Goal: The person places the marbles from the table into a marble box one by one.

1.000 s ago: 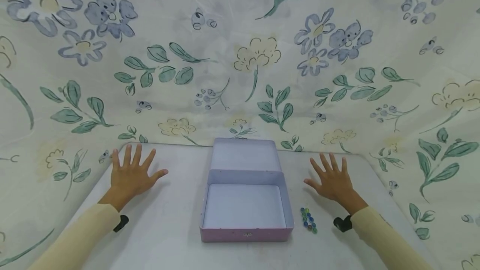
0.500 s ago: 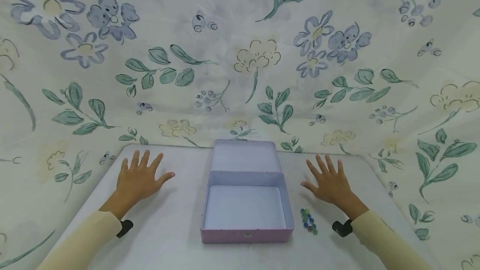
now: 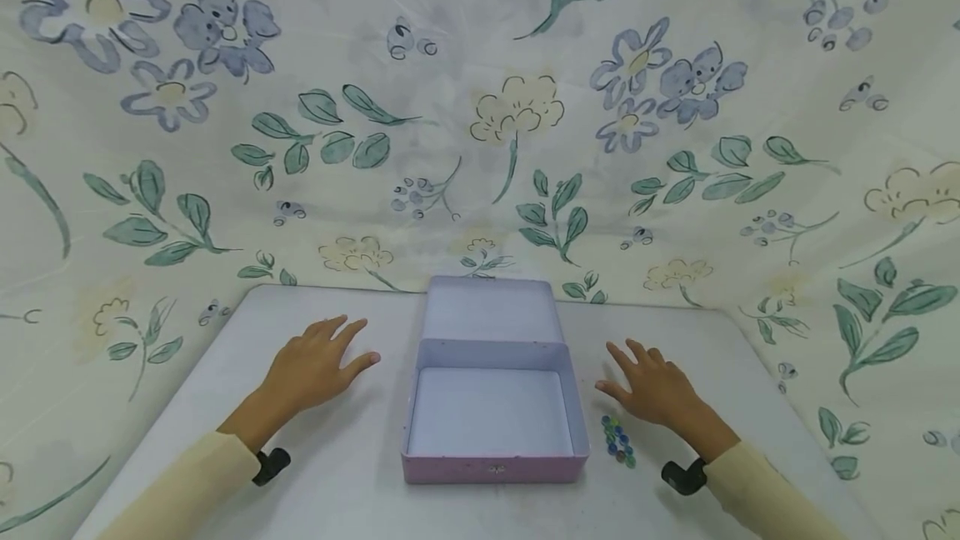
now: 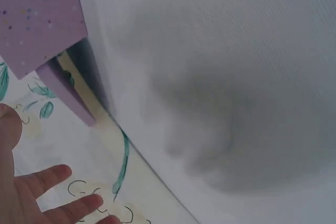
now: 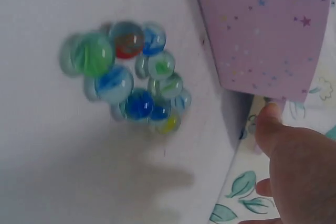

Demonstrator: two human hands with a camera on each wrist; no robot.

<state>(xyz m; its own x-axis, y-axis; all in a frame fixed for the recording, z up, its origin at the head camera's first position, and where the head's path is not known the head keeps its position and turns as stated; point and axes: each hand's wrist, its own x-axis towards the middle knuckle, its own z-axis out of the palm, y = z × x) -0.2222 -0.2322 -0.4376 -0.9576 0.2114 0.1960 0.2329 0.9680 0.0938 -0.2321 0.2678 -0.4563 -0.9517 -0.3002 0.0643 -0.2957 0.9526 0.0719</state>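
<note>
A pink metal box with its hinged lid raised stands mid-table, its pale inside bare. Several glass marbles lie in a cluster right of it; the right wrist view shows blue, green, yellow and red swirls in the marbles. My left hand hovers left of the box, fingers spread and slightly bent, holding nothing. Just beyond the marbles, my right hand hovers with relaxed fingers, also holding nothing. Star prints cover the box's side in the left wrist view.
The white table has rounded far corners. Floral cloth hangs behind it and along both sides. A black wrist camera sits at the left cuff, another black camera at the right.
My left hand has moved right and its fingers have gone from straight to slightly bent. My right hand has come a little nearer the marbles, its fingers loosening. Box and marbles stay put.
</note>
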